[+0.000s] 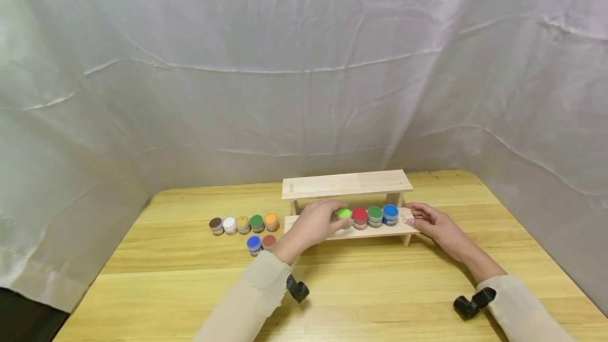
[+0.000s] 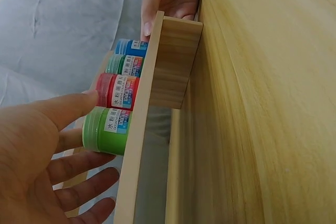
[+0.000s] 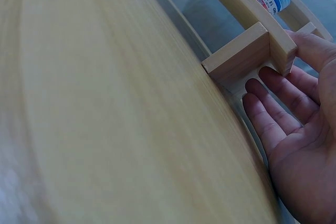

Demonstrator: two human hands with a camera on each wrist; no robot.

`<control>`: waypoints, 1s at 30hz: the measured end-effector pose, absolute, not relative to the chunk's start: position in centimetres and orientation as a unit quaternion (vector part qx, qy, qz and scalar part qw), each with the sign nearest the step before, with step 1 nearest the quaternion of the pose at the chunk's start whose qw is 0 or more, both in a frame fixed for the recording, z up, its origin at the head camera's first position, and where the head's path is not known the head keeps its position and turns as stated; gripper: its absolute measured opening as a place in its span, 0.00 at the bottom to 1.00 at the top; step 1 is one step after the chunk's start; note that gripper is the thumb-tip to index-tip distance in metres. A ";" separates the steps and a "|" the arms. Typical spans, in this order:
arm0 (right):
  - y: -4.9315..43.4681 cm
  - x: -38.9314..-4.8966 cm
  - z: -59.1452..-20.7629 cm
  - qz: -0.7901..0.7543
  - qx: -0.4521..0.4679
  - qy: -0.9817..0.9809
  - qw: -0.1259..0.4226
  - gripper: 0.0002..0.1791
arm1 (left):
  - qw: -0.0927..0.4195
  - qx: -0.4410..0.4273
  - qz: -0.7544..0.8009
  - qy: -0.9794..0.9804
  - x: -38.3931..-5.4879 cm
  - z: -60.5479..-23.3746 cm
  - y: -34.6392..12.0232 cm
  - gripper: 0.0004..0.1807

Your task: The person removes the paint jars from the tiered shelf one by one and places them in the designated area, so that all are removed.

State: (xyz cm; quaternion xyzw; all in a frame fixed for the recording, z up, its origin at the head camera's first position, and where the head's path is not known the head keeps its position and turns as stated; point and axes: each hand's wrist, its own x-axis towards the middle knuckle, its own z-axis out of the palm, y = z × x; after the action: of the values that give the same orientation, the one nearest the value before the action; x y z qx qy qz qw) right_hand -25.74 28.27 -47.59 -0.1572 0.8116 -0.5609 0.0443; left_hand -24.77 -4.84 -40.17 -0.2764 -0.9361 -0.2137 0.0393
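Your left hand point(image 1: 311, 226) pinches the lime-green gouache jar point(image 2: 107, 131) (likely light, rigid, slick; best held round its sides) on the lower wooden shelf point(image 1: 405, 217), whose end your right hand point(image 1: 439, 228) grips

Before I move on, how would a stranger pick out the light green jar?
On the table, find the two-tier wooden rack. On its lower shelf, the light green jar stands leftmost in the row, at the left hand. Its lime colour sets it apart from the red jar beside it and the darker green jar beyond.
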 end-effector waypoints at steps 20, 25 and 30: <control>28.3 -25.7 -47.5 -0.554 -0.162 0.816 0.043 0.32 | -0.001 -0.290 -0.255 -0.922 -22.8 -39.3 -7.7 0.21; 28.5 -25.7 -47.5 -0.545 -0.159 0.823 0.038 0.32 | 0.001 -0.289 -0.264 -0.920 -22.0 -38.6 -9.5 0.22; 28.6 -25.6 -47.6 -0.550 -0.162 0.818 0.037 0.31 | 0.020 -0.291 -0.262 -0.920 -21.1 -38.0 -11.3 0.22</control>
State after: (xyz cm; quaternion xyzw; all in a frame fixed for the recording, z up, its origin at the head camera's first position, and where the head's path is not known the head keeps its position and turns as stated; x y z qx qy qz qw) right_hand -25.61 28.58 -47.55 -0.1619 0.8184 -0.5501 0.0370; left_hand -21.10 -11.28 -38.01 -0.2913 -0.9199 -0.2619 0.0200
